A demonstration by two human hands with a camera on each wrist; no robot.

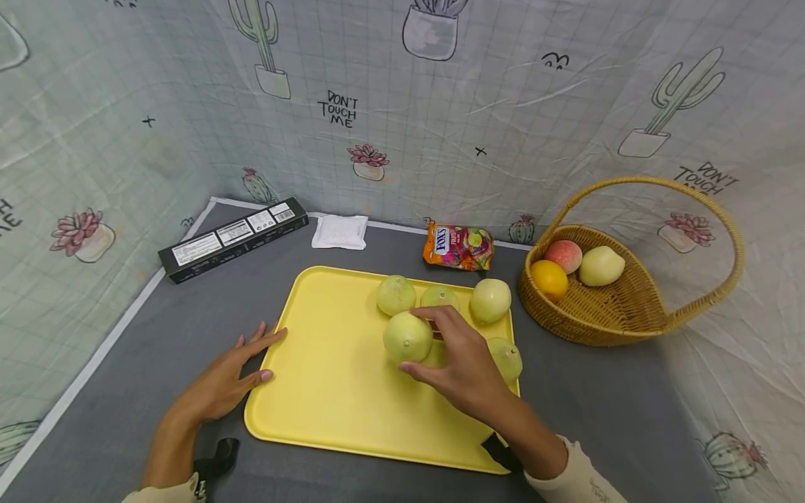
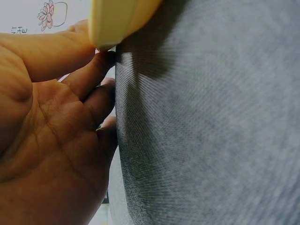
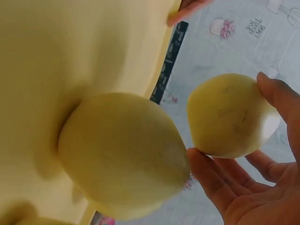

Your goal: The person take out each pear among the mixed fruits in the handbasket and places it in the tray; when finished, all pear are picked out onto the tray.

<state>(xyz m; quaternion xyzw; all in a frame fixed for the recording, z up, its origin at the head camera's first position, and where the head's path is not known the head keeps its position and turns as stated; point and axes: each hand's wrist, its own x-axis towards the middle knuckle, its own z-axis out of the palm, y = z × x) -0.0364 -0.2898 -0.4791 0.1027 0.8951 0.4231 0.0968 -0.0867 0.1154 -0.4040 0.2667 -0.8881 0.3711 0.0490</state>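
My right hand [image 1: 462,367] pinches a round yellow-green fruit [image 1: 407,337] between thumb and fingertips, over the right half of a yellow tray [image 1: 333,391]. In the right wrist view the held fruit [image 3: 229,117] is raised off the tray, beyond a larger-looking fruit [image 3: 124,152]. Several similar fruits lie around that hand, among them a green one [image 1: 396,295], a paler one [image 1: 490,300] and one [image 1: 505,360] partly behind my wrist. My left hand [image 1: 220,381] touches the tray's left edge with extended fingers; the left wrist view shows its thumb against the tray rim [image 2: 105,28].
Right of the tray stands a wicker basket [image 1: 585,325] holding a peach [image 1: 562,256], an orange [image 1: 549,280] and a pale yellow fruit [image 1: 602,266]. Along the back lie a black box [image 1: 233,239], a white packet [image 1: 339,232] and a candy bag [image 1: 458,246]. Printed cloth hangs behind.
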